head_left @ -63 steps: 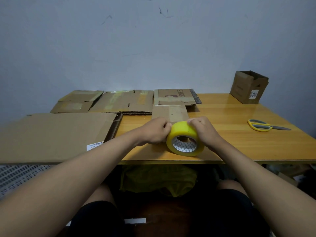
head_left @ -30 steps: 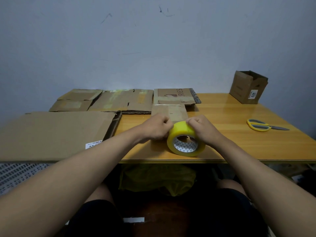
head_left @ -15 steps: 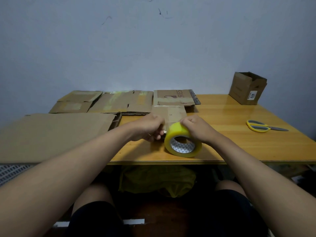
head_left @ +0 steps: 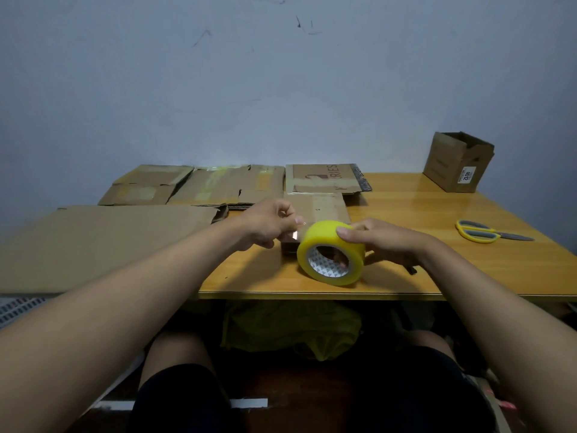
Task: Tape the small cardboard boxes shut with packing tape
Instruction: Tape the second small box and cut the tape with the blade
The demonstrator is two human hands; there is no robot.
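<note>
Yellow tape roll (head_left: 331, 253) between gripping hands

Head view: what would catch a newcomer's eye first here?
The yellow packing tape roll at the table's near edge, gripped by the right hand while the left hand pinches its peeled end. Then the yellow-handled scissors at right and the open small cardboard box at the far right corner.

I see both bare forearms reaching forward and converging, wrists nearly level. My left hand (head_left: 271, 225) is curled, thumb and forefinger pinched together on the loose tape end (head_left: 295, 235) just beyond its fingertips. My right hand (head_left: 382, 243) lies close beside it, thumb laid across the top of the tape roll (head_left: 331, 257), the other fingers wrapped round its far side.
</note>
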